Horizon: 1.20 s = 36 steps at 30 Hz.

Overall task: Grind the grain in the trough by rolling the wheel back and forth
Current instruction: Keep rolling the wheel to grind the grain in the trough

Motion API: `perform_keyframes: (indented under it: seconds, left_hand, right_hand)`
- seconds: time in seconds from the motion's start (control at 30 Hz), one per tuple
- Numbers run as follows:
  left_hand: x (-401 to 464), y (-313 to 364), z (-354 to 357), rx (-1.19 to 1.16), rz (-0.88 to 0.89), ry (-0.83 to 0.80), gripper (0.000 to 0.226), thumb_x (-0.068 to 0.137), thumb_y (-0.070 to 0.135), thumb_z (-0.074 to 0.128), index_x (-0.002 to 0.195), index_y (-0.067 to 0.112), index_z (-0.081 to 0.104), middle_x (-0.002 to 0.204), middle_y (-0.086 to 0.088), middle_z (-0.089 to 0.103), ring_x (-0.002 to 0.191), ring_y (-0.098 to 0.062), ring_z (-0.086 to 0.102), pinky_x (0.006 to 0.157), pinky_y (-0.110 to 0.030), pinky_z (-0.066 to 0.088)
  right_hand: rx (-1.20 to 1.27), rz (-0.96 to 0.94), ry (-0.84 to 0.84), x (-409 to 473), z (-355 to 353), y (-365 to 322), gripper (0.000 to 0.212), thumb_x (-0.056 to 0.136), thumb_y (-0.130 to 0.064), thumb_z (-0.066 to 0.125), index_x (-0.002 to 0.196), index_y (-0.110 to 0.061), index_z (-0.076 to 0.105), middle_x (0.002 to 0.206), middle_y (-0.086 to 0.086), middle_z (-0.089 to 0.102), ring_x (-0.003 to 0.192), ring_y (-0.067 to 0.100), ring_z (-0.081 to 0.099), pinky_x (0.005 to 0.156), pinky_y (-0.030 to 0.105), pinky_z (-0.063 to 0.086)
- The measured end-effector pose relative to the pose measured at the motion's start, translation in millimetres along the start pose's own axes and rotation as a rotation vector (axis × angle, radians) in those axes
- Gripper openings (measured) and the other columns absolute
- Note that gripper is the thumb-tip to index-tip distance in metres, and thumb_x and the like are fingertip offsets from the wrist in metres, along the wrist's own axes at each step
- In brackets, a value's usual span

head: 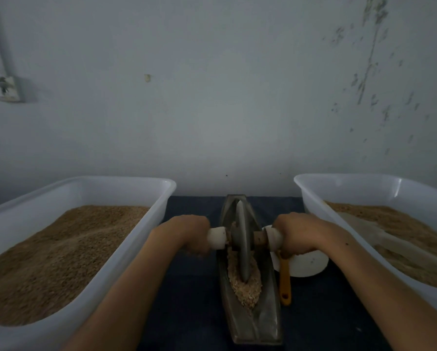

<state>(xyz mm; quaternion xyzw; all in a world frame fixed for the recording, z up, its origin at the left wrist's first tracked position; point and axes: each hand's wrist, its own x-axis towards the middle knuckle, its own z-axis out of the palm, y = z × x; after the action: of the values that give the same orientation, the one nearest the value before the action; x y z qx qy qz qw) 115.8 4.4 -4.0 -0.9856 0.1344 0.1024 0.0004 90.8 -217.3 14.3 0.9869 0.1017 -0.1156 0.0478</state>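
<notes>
Nearest the camera, the metal trough [247, 323] lies lengthwise on the dark counter [194, 287], its near end bare and its middle holding a mound of crushed grain [245, 287]. Two bare forearms reach in from the lower corners on either side of it. Just right of the trough lies an orange-handled tool [285, 279], its far end over a white dish [306, 264]. Standing upright in the trough, the grey wheel [242, 239] presses its rim into the grain. The left hand [189, 234] curls its fingers round the white left handle [216, 238] of the axle; the right hand [296, 235] grips the white right handle [273, 236] likewise. Flanking everything, the left tub [126, 249] and the right tub [313, 201] are both filled with brown grain, and behind them rises a pale wall [212, 97]
</notes>
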Motion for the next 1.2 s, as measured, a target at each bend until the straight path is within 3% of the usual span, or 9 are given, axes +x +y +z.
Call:
perform_keyframes:
  seconds: [0.1, 0.23, 0.43, 0.6, 0.7, 0.8, 0.93, 1.03, 1.2]
  left_hand:
    - [2, 2, 2, 0.063, -0.006, 0.095, 0.042, 0.079, 0.033, 0.07, 0.114, 0.014, 0.057, 0.102, -0.003, 0.061, 0.086, -0.018, 0.056, 0.076, -0.032, 0.044]
    - [5, 2, 10, 0.109, -0.021, 0.315, 0.033, 0.083, 0.031, 0.065, 0.111, 0.017, 0.055, 0.107, -0.004, 0.063, 0.096, -0.021, 0.06, 0.078, -0.033, 0.046]
    - [7, 2, 20, 0.071, -0.032, 0.518, 0.019, 0.088, 0.027, 0.057, 0.103, 0.018, 0.05, 0.101, -0.003, 0.063, 0.09, -0.02, 0.06, 0.07, -0.029, 0.039]
    - [7, 1, 15, 0.121, -0.013, 0.459, 0.023, 0.086, 0.029, 0.06, 0.106, 0.019, 0.053, 0.103, -0.002, 0.063, 0.092, -0.019, 0.06, 0.073, -0.029, 0.041]
    - [6, 1, 8, 0.136, -0.013, 0.281, 0.033, 0.081, 0.031, 0.065, 0.109, 0.016, 0.057, 0.102, -0.003, 0.063, 0.092, -0.021, 0.061, 0.075, -0.031, 0.044]
    - [3, 2, 2, 0.057, -0.024, 0.074, 0.036, 0.08, 0.03, 0.068, 0.11, 0.013, 0.058, 0.082, 0.002, 0.056, 0.077, -0.017, 0.056, 0.072, -0.031, 0.045]
    - [1, 3, -1, 0.025, -0.008, 0.02, 0.037, 0.078, 0.031, 0.07, 0.109, 0.014, 0.058, 0.077, 0.004, 0.051, 0.075, -0.015, 0.054, 0.069, -0.03, 0.043]
    - [2, 5, 0, 0.074, -0.017, 0.073, 0.039, 0.079, 0.033, 0.07, 0.112, 0.014, 0.058, 0.091, -0.001, 0.058, 0.079, -0.016, 0.053, 0.071, -0.031, 0.042]
    - [6, 3, 8, 0.126, -0.025, 0.299, 0.033, 0.082, 0.032, 0.066, 0.111, 0.018, 0.056, 0.104, -0.002, 0.063, 0.091, -0.019, 0.06, 0.076, -0.031, 0.045]
  right_hand:
    - [-0.026, 0.008, 0.1, 4, 4, 0, 0.015, 0.08, -0.025, 0.069, 0.081, -0.021, 0.055, 0.084, -0.001, 0.061, 0.079, 0.015, 0.06, 0.072, 0.03, 0.05]
    - [-0.079, 0.014, 0.391, 13, 14, -1, 0.015, 0.085, -0.022, 0.06, 0.1, -0.022, 0.057, 0.101, 0.001, 0.064, 0.091, 0.019, 0.062, 0.077, 0.03, 0.047]
    - [-0.124, 0.003, 0.679, 20, 27, -4, 0.012, 0.09, -0.02, 0.055, 0.097, -0.026, 0.047, 0.098, -0.003, 0.063, 0.094, 0.019, 0.059, 0.079, 0.031, 0.034]
    - [-0.102, 0.019, 0.521, 19, 22, 0, 0.013, 0.085, -0.021, 0.06, 0.09, -0.026, 0.05, 0.099, -0.001, 0.064, 0.091, 0.02, 0.06, 0.071, 0.029, 0.038]
    - [-0.086, -0.014, 0.345, 15, 14, 3, 0.009, 0.083, -0.024, 0.063, 0.089, -0.024, 0.055, 0.093, -0.001, 0.063, 0.083, 0.017, 0.059, 0.071, 0.029, 0.046]
    - [-0.059, -0.026, 0.136, 7, 5, 2, 0.02, 0.081, -0.026, 0.068, 0.075, -0.024, 0.05, 0.077, -0.004, 0.055, 0.075, 0.014, 0.056, 0.069, 0.029, 0.048]
    - [-0.003, -0.014, -0.009, 3, 1, 3, 0.019, 0.082, -0.026, 0.07, 0.096, -0.017, 0.062, 0.092, 0.003, 0.066, 0.079, 0.014, 0.061, 0.073, 0.029, 0.052]
    - [-0.003, -0.006, 0.032, 6, 4, 3, 0.015, 0.081, -0.026, 0.07, 0.09, -0.02, 0.059, 0.089, 0.002, 0.064, 0.081, 0.016, 0.062, 0.074, 0.03, 0.052]
    - [-0.042, 0.042, 0.314, 18, 15, 0, 0.01, 0.084, -0.024, 0.064, 0.091, -0.023, 0.057, 0.095, -0.001, 0.064, 0.086, 0.017, 0.061, 0.073, 0.029, 0.046]
